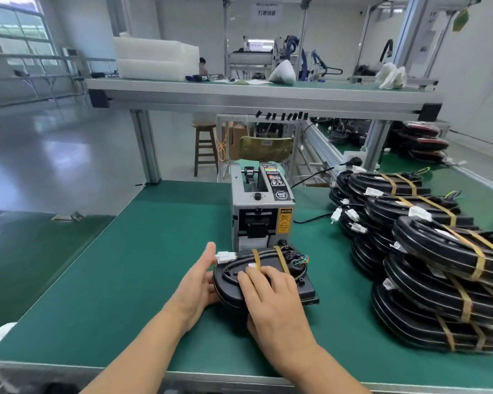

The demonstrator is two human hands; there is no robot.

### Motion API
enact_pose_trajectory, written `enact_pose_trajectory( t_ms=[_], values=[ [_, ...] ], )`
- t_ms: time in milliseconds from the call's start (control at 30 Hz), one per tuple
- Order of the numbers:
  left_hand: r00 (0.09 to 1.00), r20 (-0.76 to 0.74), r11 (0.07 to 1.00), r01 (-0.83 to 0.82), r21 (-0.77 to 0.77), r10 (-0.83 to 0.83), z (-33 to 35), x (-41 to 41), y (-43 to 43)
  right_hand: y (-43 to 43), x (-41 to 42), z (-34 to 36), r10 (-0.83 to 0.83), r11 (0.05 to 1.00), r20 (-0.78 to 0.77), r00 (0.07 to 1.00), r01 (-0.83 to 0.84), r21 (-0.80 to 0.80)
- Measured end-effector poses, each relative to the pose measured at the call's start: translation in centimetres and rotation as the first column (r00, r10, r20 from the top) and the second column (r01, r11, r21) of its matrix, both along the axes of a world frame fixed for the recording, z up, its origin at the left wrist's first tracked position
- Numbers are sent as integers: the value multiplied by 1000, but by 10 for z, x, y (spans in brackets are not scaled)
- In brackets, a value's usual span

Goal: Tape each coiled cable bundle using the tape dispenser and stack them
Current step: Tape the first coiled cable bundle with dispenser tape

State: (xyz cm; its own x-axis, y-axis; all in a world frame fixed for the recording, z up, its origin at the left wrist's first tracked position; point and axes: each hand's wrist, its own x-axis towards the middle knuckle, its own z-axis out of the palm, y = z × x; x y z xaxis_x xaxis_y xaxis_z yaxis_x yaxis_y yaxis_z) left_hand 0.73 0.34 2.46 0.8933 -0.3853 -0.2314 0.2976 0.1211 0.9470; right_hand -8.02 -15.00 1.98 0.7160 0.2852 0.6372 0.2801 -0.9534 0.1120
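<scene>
Head view shows the fingertips (246, 275) of the right hand (271, 302) spread flat and pressing down on top of a coiled cable bundle (268, 277), right at the foot of the nearer of two tan tape strips (256, 260) that cross it; the thumb is hidden below the palm, so whether it hooks under the bundle's edge cannot be told. The left hand (197, 282) cups the bundle's left end with its fingers extended and loosely curved against the side, just below a white connector (225, 256) that sticks out there. Neither hand is clenched; both steady the bundle rather than lift it. The bundle lies on the green bench mat (125, 265) directly in front of the tape dispenser (261, 209), touching or nearly touching its base, with loose coloured wire ends on the side away from the left hand. To the right of the dispenser, well apart from the bundle in hand, a stack of taped bundles (439, 251) leans in overlapping rows. Judging by the two strips already on, the taping of this bundle looks finished or nearly so, with the right hand smoothing the strip down. The next move would call for a proper grip from both sides, then carrying it right of the dispenser and setting it onto the stack without snagging the connector or tipping the leaning pile.
</scene>
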Motion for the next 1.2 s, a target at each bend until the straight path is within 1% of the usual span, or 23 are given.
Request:
enact_pose_trajectory(
  t_ms=[67,200,300,333,400,433,467,500,533,567,600,633,667,700,767,833,867,967,1033,1100,1200],
  values=[
    [998,35,998,48,44,-50,2,1,-1,5,3,-5,-11,1000,39,999,10,15],
    [997,81,994,-22,104,14,-2,4,-7,10,5,-10,17,998,38,999,-19,63],
    [993,116,994,-47,96,35,-5,7,-7,-5,3,-9,78,995,1,997,-78,59],
    [990,136,994,-52,100,38,-5,8,-6,-13,1,-9,121,987,20,992,-122,99],
    [984,175,991,-53,121,32,-7,9,-6,-28,-3,-4,178,939,129,976,-208,273],
    [982,185,990,-49,129,24,-7,10,-6,-35,-4,-2,151,904,184,971,-211,372],
    [982,190,990,-42,134,16,-6,10,-6,-42,-3,-1,95,860,205,974,-184,475],
    [982,190,990,-39,135,13,-6,11,-7,-48,-2,-1,37,798,183,982,-139,586],
    [982,188,990,-39,136,13,-6,11,-7,-53,1,-2,2,704,117,993,-85,705],
    [982,186,990,-41,136,15,-6,11,-7,-55,3,-3,3,586,25,1000,-22,810],
    [982,186,990,-42,136,16,-6,10,-7,-57,5,-5,34,469,-70,997,46,882],
    [982,188,990,-41,136,15,-6,9,-7,-58,6,-7,74,373,-153,985,115,921],
    [982,191,990,-38,135,12,-6,9,-6,-58,8,-10,111,303,-221,969,179,936],
    [982,189,991,-33,127,9,-7,8,-5,-58,10,-12,140,260,-276,951,234,937],
    [985,173,995,-19,94,3,-7,8,-3,-57,13,-15,196,218,-339,920,296,930],
    [989,149,999,9,45,-16,-7,8,0,-53,18,-15,260,209,-356,898,307,928],
    [990,136,999,28,21,-31,-7,8,2,-51,20,-16,283,224,-353,892,296,928],
    [991,93,994,97,-52,-92,-5,7,8,-48,26,-16,283,247,-286,915,219,944],
    [983,82,983,172,-66,-166,2,9,16,-49,29,-10,280,250,-226,933,157,956],
    [967,112,973,230,5,-229,12,11,25,-51,32,0,279,288,-185,942,102,952],
    [926,277,950,187,249,-255,34,16,33,-56,34,20,283,417,-179,942,47,908]
  ],
)
